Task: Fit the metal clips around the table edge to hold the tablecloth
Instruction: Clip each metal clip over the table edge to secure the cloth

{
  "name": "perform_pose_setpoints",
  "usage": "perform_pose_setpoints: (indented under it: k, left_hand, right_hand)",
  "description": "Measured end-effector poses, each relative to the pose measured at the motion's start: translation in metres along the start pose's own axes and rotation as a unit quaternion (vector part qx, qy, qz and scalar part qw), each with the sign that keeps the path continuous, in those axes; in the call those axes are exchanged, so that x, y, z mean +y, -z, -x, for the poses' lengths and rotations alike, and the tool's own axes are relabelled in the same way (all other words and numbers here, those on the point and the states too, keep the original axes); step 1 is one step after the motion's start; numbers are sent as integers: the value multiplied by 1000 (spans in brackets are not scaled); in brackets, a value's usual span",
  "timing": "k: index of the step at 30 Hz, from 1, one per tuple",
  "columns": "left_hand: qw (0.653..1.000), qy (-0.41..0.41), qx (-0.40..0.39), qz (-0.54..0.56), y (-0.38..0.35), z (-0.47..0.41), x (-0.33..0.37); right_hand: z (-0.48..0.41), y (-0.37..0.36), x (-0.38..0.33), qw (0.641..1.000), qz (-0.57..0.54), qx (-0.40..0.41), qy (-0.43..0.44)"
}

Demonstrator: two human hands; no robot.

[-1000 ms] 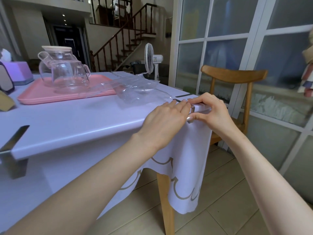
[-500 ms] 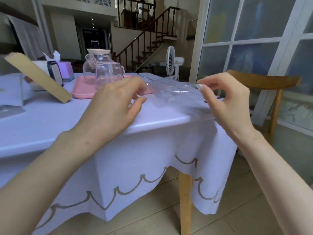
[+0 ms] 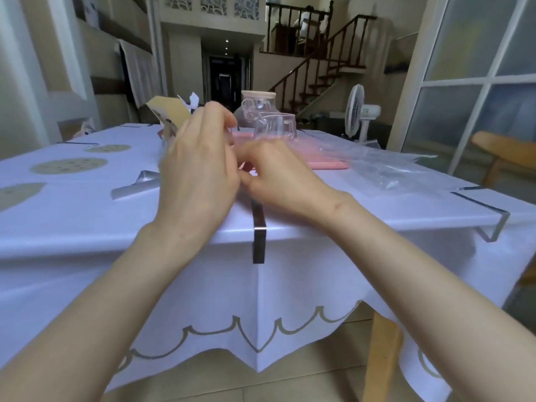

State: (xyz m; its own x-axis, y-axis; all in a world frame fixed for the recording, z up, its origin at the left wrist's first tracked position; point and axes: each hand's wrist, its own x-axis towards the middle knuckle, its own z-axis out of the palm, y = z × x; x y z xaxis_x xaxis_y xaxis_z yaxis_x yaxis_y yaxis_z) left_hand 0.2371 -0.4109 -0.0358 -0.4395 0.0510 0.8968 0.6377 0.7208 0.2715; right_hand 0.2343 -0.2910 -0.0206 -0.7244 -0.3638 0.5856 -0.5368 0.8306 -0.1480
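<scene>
The white tablecloth (image 3: 87,216) covers the table and hangs over its near edge. One metal clip (image 3: 258,236) sits clamped over the middle of that edge. Another clip (image 3: 490,219) grips the right corner. A loose clip (image 3: 136,187) lies flat on the cloth to the left. My left hand (image 3: 200,169) hovers above the table with its fingers loosely curled and nothing visible in it. My right hand (image 3: 284,178) is just beyond the middle clip's top end, its fingertips hidden behind my left hand.
Behind the hands stand a pink tray (image 3: 327,163), a glass teapot (image 3: 261,105) and a glass jug (image 3: 278,129). A clear plastic bag (image 3: 391,166) lies at the right. A wooden chair (image 3: 504,158) and a fan (image 3: 359,111) stand beyond the table. Round beige mats (image 3: 69,165) lie at the left.
Both hands let go of the right corner clip, lifted away and moved left. They now meet above the middle clip. The view swung from the corner to the table's front.
</scene>
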Motion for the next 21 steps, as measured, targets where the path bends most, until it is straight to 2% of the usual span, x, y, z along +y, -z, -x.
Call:
perform_pose_setpoints:
  k: [3,6,9,11,14,17,19,21]
  left_hand:
    - [994,11,-23,-108,21,-2,-31]
    - [970,85,-107,-201,46,-4,-72]
    - [941,145,-204,-227,62,-4,-94]
    - [932,149,-233,-233,64,-4,-98]
    - [925,131,-252,-252,61,-6,-100]
    - [936,128,-247,-217,59,-6,-102]
    - [955,141,-203,-164,61,-6,-106]
    - [970,172,-164,-58,64,-6,-108]
  right_hand:
    - [-20,-13,-5,997,-6,-72,1]
    - [-37,-20,-18,990,-14,-137,28]
    - [-54,-32,-32,978,13,-202,46]
    - [-63,-38,-39,972,40,-224,53]
    - [-70,-41,-45,973,52,-218,62]
    - [-71,-40,-45,982,59,-166,71]
    - [-68,-37,-46,985,68,-133,87]
    - [-61,-33,-52,988,70,-106,90]
